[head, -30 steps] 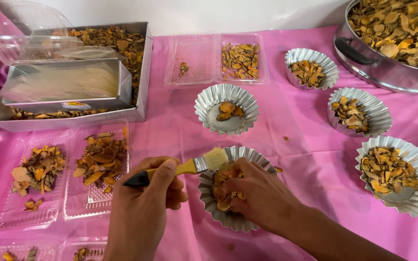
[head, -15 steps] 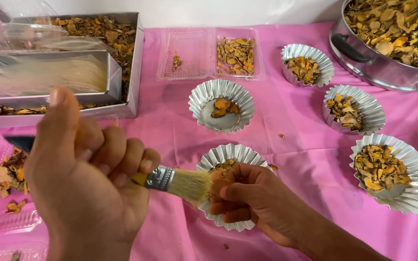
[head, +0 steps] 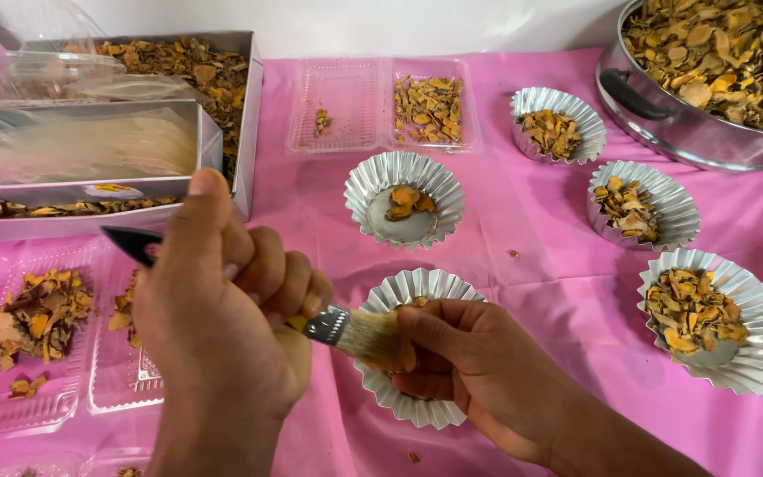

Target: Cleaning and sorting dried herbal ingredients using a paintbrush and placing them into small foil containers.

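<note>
Left hand (head: 222,309) raised in the foreground, back toward the camera, fingers curled tight in a fist-like grip, thumb extended upward along the top, knuckles stacked to the right. Left forearm rising from the bottom edge. Right hand (head: 470,362) lower and to the right, palm down, fingers bent inward toward the left hand, thumb pressed forward. Right forearm entering from the lower right corner, wrist straight. Both bare.

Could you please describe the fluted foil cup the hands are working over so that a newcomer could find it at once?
On the pink tablecloth, it is the foil cup nearest the viewer. Unlike the four other cups, the right hand covers it and the left hand holds a brush over it.
</note>
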